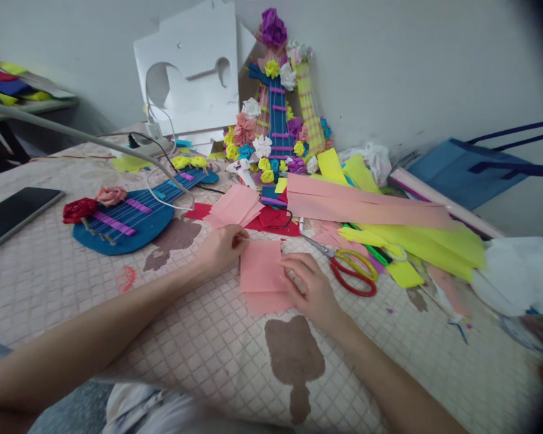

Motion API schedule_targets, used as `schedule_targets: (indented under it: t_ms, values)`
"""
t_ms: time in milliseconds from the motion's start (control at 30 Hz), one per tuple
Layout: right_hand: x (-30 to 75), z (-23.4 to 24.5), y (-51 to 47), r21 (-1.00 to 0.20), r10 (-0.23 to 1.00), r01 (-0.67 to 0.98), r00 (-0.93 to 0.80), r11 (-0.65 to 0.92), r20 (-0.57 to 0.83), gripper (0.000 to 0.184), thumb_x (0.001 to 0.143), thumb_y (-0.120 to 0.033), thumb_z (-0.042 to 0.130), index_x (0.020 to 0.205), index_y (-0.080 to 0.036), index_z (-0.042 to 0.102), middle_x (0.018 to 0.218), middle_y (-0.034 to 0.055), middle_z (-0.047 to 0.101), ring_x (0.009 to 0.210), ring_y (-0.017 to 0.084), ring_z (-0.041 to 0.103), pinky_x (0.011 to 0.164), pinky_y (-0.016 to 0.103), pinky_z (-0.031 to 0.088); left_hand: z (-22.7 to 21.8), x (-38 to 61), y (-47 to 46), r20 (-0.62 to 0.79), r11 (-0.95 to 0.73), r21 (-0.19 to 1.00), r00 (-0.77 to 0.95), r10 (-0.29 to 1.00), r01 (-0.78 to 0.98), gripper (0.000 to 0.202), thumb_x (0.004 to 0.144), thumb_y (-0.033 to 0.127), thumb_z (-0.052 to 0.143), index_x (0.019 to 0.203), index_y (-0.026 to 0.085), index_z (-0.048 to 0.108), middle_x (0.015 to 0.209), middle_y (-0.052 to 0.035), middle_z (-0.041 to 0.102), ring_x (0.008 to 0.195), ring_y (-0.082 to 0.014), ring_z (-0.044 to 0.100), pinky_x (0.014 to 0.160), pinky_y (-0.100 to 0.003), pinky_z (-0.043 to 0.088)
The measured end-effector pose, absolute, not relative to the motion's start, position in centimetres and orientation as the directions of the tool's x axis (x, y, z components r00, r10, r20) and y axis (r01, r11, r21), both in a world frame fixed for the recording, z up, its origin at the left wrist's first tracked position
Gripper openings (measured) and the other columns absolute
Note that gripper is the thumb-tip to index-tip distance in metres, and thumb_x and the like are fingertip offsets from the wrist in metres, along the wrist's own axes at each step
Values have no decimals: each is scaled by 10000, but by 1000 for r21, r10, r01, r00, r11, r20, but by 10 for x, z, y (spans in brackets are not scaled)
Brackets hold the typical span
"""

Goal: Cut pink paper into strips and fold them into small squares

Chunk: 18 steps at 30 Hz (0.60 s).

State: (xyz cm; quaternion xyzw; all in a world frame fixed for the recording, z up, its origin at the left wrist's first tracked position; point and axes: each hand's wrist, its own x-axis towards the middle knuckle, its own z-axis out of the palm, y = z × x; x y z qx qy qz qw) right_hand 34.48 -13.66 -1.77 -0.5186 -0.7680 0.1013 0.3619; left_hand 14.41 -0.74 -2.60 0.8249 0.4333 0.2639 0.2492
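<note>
Pink crepe paper squares (261,265) lie in front of me, one overlapping another whose lower edge shows beneath. My left hand (226,246) has its fingers pinched at the top left corner of the paper. At the right edge, my right hand (308,282) holds the paper between thumb and fingers. Just beyond my left hand is a loose stack of pink paper pieces (236,205), partly over red paper (271,220). Scissors (353,271) with red and yellow handles rest to the right of my right hand.
To the left lie a blue toy guitar (131,220) with paper flowers and a phone (20,211). Long pink strips (366,202) and yellow paper (438,244) spread at right. Behind stand flower-covered guitars (278,114) and a white cut-out board (194,66). A white cable (85,134) crosses the left side.
</note>
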Motion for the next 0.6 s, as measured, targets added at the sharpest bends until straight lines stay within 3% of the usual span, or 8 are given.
schedule_targets:
  t_ms: [133,200,267,400,500,600]
  values:
    - [341,-16,-139,-349,824,748,-487,565,291,445,910,-312,517,1336,-197,458,1374,112,480,1326,252,344,1085,477,304,-29,144,-6,220,-509,620,491,843,597,191,753,189,523,896,139,640,739,-33,643,633,-145,569,590,-255,441]
    - [341,-18,-139,-304,831,774,-522,556,192,483,911,-319,519,1373,-213,425,1426,95,439,1364,247,293,1104,502,265,-29,144,-6,242,-528,605,494,835,596,197,750,169,530,912,128,634,766,-43,637,649,-151,574,606,-266,459]
    - [342,-21,-138,-285,844,796,-521,534,126,502,912,-290,514,1396,-233,396,1457,76,404,1378,233,275,1110,508,253,-28,144,-8,351,-600,572,494,795,559,206,761,141,526,938,115,630,863,-76,628,745,-170,593,673,-290,485]
    - [343,-24,-137,-274,842,797,-528,537,115,520,907,-294,520,1404,-229,384,1457,71,404,1381,232,267,1117,514,244,-23,149,-19,576,-847,457,636,514,271,193,851,118,473,966,138,626,984,-91,632,950,-179,591,842,-317,484]
    - [343,-25,-137,-287,843,793,-517,538,151,466,896,-303,536,1346,-210,460,1376,83,495,1336,235,348,1122,517,247,-22,155,-29,520,-923,384,819,242,29,250,903,131,437,1098,143,593,1099,-93,660,1053,-180,591,952,-349,447]
    - [342,-24,-139,-290,839,788,-508,543,192,405,897,-299,534,1288,-194,517,1314,93,541,1293,243,402,1120,514,266,-24,158,-32,403,-938,346,905,136,-13,353,947,166,386,1285,118,478,1293,-132,570,1228,-202,504,1075,-413,343]
